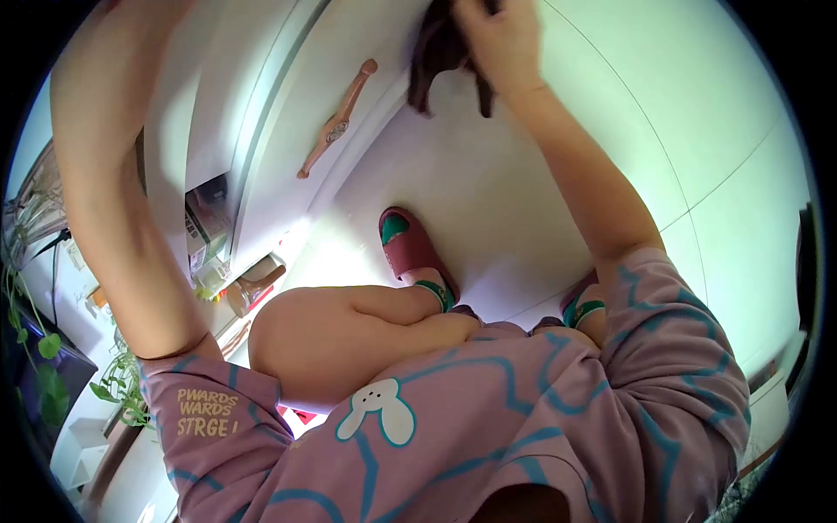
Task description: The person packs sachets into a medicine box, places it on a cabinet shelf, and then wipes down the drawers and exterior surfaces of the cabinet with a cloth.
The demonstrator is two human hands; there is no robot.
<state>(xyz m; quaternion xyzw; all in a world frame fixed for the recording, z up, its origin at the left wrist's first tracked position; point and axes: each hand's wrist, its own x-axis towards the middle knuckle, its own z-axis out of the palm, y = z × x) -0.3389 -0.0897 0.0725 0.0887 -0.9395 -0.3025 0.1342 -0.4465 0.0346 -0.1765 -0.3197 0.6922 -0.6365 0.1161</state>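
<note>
In the head view, gripping a dark brown, limp, cloth-like item in the right hand — left of it, a white cabinet front with a copper-coloured bar handle; beneath, pale floor tiles. Cannot tell the left hand's state — out of frame.

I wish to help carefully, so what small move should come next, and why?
Perhaps the right hand should ease the dark brown thing slightly away from the white cabinet front: they look close in this view, and whether they touch is unclear.
</note>
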